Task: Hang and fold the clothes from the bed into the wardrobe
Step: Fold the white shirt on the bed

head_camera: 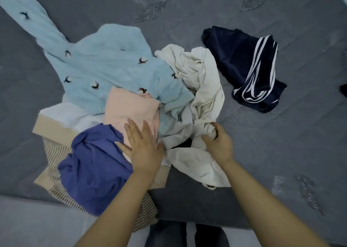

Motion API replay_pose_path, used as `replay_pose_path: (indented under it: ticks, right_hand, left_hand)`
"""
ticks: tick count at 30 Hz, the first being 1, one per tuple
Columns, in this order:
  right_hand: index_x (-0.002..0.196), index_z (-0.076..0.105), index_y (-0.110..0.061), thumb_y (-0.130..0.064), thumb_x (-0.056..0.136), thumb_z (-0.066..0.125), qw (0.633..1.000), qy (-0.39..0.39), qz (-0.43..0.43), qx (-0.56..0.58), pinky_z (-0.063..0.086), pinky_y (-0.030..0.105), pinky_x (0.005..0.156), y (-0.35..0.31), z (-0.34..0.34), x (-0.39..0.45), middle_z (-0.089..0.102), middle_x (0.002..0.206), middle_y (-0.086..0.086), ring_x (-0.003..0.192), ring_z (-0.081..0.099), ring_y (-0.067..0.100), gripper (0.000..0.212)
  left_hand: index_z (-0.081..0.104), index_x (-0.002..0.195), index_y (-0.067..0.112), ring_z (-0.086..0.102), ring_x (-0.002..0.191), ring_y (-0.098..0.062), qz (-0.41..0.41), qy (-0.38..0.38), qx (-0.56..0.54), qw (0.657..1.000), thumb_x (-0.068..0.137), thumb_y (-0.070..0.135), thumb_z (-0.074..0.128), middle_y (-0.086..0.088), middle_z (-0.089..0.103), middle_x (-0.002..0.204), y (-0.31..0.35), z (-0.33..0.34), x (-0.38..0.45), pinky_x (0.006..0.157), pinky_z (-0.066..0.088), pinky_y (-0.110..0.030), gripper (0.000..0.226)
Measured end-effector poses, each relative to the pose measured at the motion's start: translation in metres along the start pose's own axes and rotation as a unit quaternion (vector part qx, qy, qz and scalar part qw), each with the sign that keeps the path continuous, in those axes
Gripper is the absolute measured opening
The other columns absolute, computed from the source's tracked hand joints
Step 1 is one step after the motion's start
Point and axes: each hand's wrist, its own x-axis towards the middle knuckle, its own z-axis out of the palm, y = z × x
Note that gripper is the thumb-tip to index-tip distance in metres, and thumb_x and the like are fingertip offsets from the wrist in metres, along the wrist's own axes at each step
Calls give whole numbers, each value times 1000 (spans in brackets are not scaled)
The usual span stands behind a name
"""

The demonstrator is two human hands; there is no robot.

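The fingers of the right hand (216, 141) are curled round a bunched fold of the cream garment (199, 100), which is gripped at its near middle, where the cloth is gathered into a knot. The fingers of the left hand (142, 143) are straight and spread, and are pressed flat on the pink garment (131, 109), at the edge where it meets the purple garment (93, 169); nothing is held by this hand.

The cream garment is judged to be light, limp and crumpled, so that it can be expected to trail and drag its neighbours when lifted; a hold at the collar or shoulders, rather than at the bunch, would let it hang straight, though those parts cannot be made out in the tangle. It is partly overlaid by the pale blue sweater with bird motifs (105, 66), which looks thicker and heavier.

Both forearms are extended forward from the lower edge of the view, the left wrist angled inward over the heap, the right wrist held lower, above the grey bedspread (281, 143).

The heap lies on the bed, near its front edge. A navy striped garment (242, 66) lies apart, to the right.
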Motion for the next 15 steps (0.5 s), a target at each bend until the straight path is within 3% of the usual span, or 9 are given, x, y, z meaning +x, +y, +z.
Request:
replay_pose_path:
  ticks: [2, 4, 6, 9, 11, 13, 14, 15]
  right_hand:
    - [108, 65, -19, -9, 89, 64, 988, 19, 51, 145, 53, 25, 78, 8, -21, -17, 69, 93, -9, 94, 62, 15, 22]
    - [104, 70, -16, -8, 91, 58, 950, 21, 98, 295, 56, 30, 76, 16, -49, -38, 73, 95, 0, 91, 66, 21, 20]
    - [108, 70, -13, -5, 90, 48, 901, 3, 106, 420, 56, 32, 78, 26, -78, -58, 73, 103, 5, 92, 68, 19, 29]
    - [104, 68, -17, -5, 92, 38, 839, 5, 112, 532, 54, 26, 76, 45, -117, -82, 70, 98, 4, 88, 67, 18, 35]
    - [89, 55, -19, -7, 89, 42, 795, 35, 147, 588, 41, 29, 77, 65, -142, -92, 53, 87, 13, 82, 51, 26, 18]
    - [87, 51, -20, -8, 85, 46, 769, 49, 175, 613, 36, 31, 80, 87, -167, -102, 45, 86, 13, 84, 44, 28, 13]
    - [91, 56, -15, -7, 88, 44, 786, 48, 184, 588, 41, 30, 83, 97, -179, -105, 54, 90, 17, 89, 52, 30, 15]
    - [96, 64, -12, -6, 92, 42, 834, 47, 187, 518, 48, 29, 82, 107, -190, -108, 66, 96, 15, 93, 60, 29, 23]
  left_hand:
    - [21, 154, 21, -11, 150, -26, 47, 35, -39, 998, 91, 35, 61, -11, -4, 164, 16, -2, -8, 114, -10, -58, 75]
    - [31, 150, 17, 8, 150, -24, 113, 26, -111, 987, 92, 28, 63, -8, 14, 162, 36, -4, -17, 119, 1, -43, 67]
    - [42, 143, 16, 35, 138, -17, 142, -65, -260, 953, 93, 25, 64, -1, 38, 150, 57, -3, -24, 112, 23, -19, 55]
    - [46, 140, 24, 47, 126, -6, 94, -247, -395, 880, 95, 31, 61, 10, 47, 139, 98, 2, -39, 93, 36, -3, 48]
    - [45, 138, 25, 50, 121, -5, 50, -293, -442, 846, 96, 35, 59, 8, 50, 138, 125, 14, -48, 88, 43, -4, 46]
    - [43, 140, 28, 53, 121, -9, -16, -332, -510, 793, 94, 45, 55, 7, 52, 138, 151, 24, -57, 101, 46, -23, 51]
    - [43, 140, 30, 54, 122, -12, -40, -352, -536, 766, 94, 49, 53, 8, 55, 137, 162, 31, -60, 104, 45, -33, 51]
    - [44, 138, 31, 56, 122, -13, -55, -375, -550, 745, 94, 51, 52, 8, 58, 135, 174, 38, -63, 104, 45, -37, 49]
